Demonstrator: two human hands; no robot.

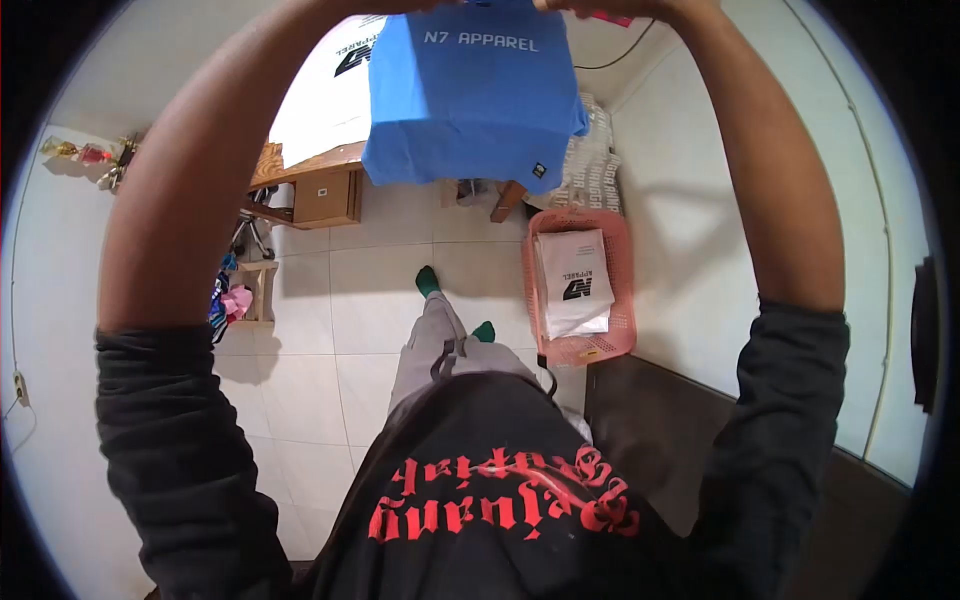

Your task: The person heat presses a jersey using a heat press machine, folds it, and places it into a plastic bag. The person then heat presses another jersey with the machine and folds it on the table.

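Observation:
A blue T-shirt (465,90) with "N7 APPAREL" printed in pale letters lies over the table, and its lower part drapes down past the front edge. A small dark square label shows near its lower right corner. At the top edge of the view, my left hand (425,5) is closed on the far end of the shirt, mostly cut off by the frame. My right hand (580,5) grips the same end farther right, its fingers only partly visible. Left of the shirt is a white N7 Apparel package (325,100).
A pink plastic basket (628,290) holding white N7 Apparel packages (575,275) stands on the floor at right. White printed sacks (598,165) are behind it. Under the wooden table (265,168) is a cardboard box (322,198). Colourful cloth (235,300) lies at left.

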